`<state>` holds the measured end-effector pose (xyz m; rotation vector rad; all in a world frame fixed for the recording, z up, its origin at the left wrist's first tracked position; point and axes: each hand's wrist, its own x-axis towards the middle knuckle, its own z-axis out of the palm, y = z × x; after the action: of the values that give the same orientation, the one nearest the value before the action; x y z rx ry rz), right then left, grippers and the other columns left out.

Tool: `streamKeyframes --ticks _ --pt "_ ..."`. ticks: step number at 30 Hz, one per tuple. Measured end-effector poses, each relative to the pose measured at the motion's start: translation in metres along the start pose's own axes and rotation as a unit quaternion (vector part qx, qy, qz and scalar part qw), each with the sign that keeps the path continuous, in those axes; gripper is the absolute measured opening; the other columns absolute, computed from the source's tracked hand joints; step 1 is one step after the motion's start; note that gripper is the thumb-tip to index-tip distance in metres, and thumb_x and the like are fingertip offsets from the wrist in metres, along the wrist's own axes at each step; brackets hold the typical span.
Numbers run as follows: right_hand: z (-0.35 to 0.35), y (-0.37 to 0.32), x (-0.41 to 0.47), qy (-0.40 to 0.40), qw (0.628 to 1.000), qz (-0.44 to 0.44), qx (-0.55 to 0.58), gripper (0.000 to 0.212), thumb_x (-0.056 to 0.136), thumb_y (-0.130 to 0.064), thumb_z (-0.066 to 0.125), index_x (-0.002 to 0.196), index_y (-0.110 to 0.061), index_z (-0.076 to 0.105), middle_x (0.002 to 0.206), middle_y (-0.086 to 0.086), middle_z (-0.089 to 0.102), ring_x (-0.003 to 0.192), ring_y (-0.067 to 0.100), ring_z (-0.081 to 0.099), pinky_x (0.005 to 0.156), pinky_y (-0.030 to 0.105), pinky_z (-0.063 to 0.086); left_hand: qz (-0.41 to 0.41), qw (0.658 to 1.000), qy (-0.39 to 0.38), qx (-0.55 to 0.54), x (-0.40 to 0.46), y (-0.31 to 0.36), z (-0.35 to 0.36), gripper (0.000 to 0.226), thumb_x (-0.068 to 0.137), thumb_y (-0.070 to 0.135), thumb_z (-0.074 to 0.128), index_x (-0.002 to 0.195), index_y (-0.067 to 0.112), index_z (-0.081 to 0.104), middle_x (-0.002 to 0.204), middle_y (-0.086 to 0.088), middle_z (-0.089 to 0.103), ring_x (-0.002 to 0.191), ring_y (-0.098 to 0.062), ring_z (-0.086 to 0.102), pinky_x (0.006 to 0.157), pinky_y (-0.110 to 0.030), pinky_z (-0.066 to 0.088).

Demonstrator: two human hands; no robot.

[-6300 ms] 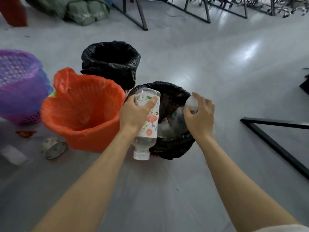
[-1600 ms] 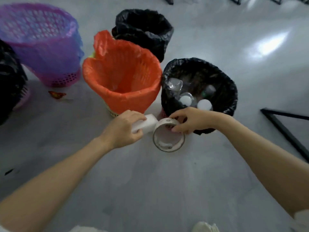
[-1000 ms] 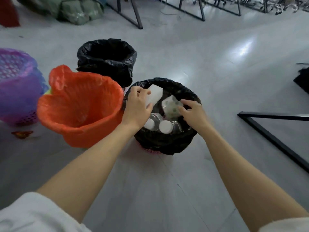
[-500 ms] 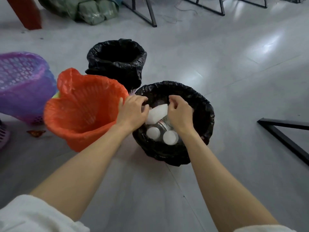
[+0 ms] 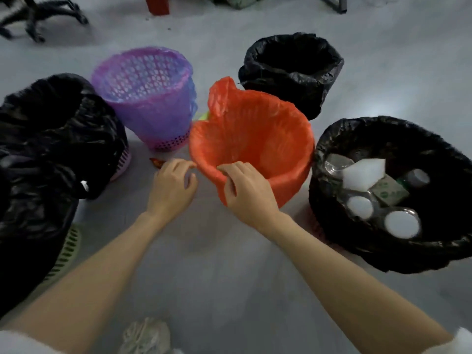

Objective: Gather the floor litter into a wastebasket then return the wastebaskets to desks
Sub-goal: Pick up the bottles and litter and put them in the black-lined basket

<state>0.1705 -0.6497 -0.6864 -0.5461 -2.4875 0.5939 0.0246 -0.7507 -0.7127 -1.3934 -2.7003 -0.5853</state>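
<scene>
An orange-lined wastebasket (image 5: 255, 134) stands on the grey floor in the middle. My right hand (image 5: 247, 192) grips its near rim, fingers over the edge and thumb outside. Just left of that rim my left hand (image 5: 173, 185) hovers with loosely curled fingers, holding nothing I can see. A small red wrapper (image 5: 156, 162) lies on the floor beyond its fingertips. To the right, a black-lined wastebasket (image 5: 383, 125) holds a white block (image 5: 362, 172), a paper cup (image 5: 390, 191) and several clear bottles (image 5: 402, 224).
A purple mesh basket (image 5: 143, 80) stands behind left and another black-lined basket (image 5: 291, 60) behind. Bulky black bags (image 5: 51, 139) over a pink and a green basket (image 5: 65, 254) crowd the left. My shoe (image 5: 145, 335) is at the bottom; a chair base (image 5: 38, 16) far left.
Both hands let go of the white block and cup in the right black basket and moved left. My right hand now grips the orange basket's rim. The view swung left.
</scene>
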Motion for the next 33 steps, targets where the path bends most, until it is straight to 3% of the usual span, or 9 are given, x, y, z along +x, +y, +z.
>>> streamKeyframes --ticks 4,7,10,14,16,20,26,30,33 --pt "0.061 -0.027 0.011 -0.053 0.996 -0.067 -0.003 0.040 0.071 -0.013 0.039 0.095 -0.006 0.071 0.083 0.009 0.069 0.075 0.032 0.066 0.060 0.037 0.052 -0.104 0.993 -0.036 -0.033 0.007 -0.071 0.022 0.034 0.084 0.012 0.052 0.115 0.001 0.062 0.116 -0.020 0.061 0.112 -0.038 0.055 0.094 -0.044 0.044" --pt "0.107 -0.047 0.023 -0.112 0.992 -0.063 0.002 0.042 0.073 -0.013 0.037 0.099 -0.006 0.069 0.086 0.010 0.069 0.078 0.033 0.065 0.061 0.038 0.054 -0.183 0.977 -0.062 -0.090 0.016 -0.116 0.042 0.038 0.086 0.005 0.053 0.123 -0.002 0.056 0.124 -0.023 0.055 0.119 -0.037 0.049 0.100 -0.042 0.039" --pt "0.154 -0.053 0.038 -0.215 0.976 0.023 0.005 0.047 0.083 -0.011 0.042 0.127 -0.009 0.056 0.117 0.013 0.063 0.107 0.035 0.058 0.084 0.044 0.051 -0.246 0.958 -0.111 -0.094 0.029 -0.152 0.063 0.044 0.089 0.010 0.049 0.133 0.004 0.048 0.135 -0.020 0.045 0.124 -0.037 0.045 0.102 -0.043 0.039" --pt "0.206 -0.028 0.039 -0.369 0.919 0.129 -0.052 0.060 0.092 -0.017 0.045 0.149 -0.017 0.024 0.150 0.010 0.033 0.138 0.031 0.031 0.111 0.040 0.029 -0.282 0.941 -0.176 -0.069 0.047 -0.178 0.087 0.048 0.091 0.013 0.047 0.139 0.011 0.039 0.143 -0.018 0.033 0.130 -0.037 0.035 0.104 -0.043 0.037" --pt "0.233 -0.013 0.039 -0.421 0.887 0.174 -0.081 0.068 0.094 -0.025 0.047 0.152 -0.022 0.011 0.159 0.008 0.013 0.146 0.033 0.012 0.118 0.046 0.016 -0.276 0.940 -0.194 -0.054 0.058 -0.194 0.103 0.049 0.089 0.010 0.046 0.138 0.011 0.038 0.142 -0.019 0.032 0.130 -0.038 0.033 0.104 -0.043 0.036" --pt "0.265 0.004 0.035 -0.496 0.831 0.217 -0.130 0.091 0.087 -0.047 0.057 0.151 -0.034 -0.007 0.159 0.003 -0.019 0.145 0.037 -0.016 0.115 0.061 0.002 -0.218 0.955 -0.197 -0.031 0.079 -0.212 0.124 0.061 0.085 0.011 0.049 0.143 0.019 0.030 0.152 -0.014 0.020 0.137 -0.036 0.022 0.106 -0.047 0.035" --pt "0.282 0.008 0.033 -0.506 0.820 0.220 -0.151 0.108 0.078 -0.049 0.067 0.150 -0.035 -0.012 0.156 0.004 -0.029 0.140 0.043 -0.026 0.108 0.070 0.001 -0.113 0.958 -0.263 0.031 0.110 -0.229 0.148 0.070 0.092 0.024 0.048 0.152 0.024 0.012 0.161 -0.006 -0.010 0.146 -0.037 -0.010 0.117 -0.055 0.008" --pt "0.282 0.009 0.032 -0.498 0.825 0.217 -0.155 0.108 0.077 -0.048 0.068 0.150 -0.035 -0.010 0.156 0.003 -0.028 0.141 0.043 -0.025 0.108 0.070 0.001 -0.095 0.954 -0.280 0.045 0.113 -0.234 0.155 0.060 0.092 0.014 0.043 0.149 0.015 0.023 0.159 -0.008 0.009 0.145 -0.041 -0.004 0.118 -0.051 0.010" --pt "0.281 0.009 0.033 -0.496 0.827 0.222 -0.144 0.107 0.077 -0.048 0.068 0.150 -0.036 -0.009 0.157 0.002 -0.027 0.141 0.041 -0.025 0.109 0.069 0.000 -0.096 0.965 -0.243 0.026 0.101 -0.230 0.151 0.047 0.093 0.003 0.037 0.139 0.010 0.041 0.147 -0.013 0.031 0.138 -0.039 0.017 0.110 -0.048 0.031"
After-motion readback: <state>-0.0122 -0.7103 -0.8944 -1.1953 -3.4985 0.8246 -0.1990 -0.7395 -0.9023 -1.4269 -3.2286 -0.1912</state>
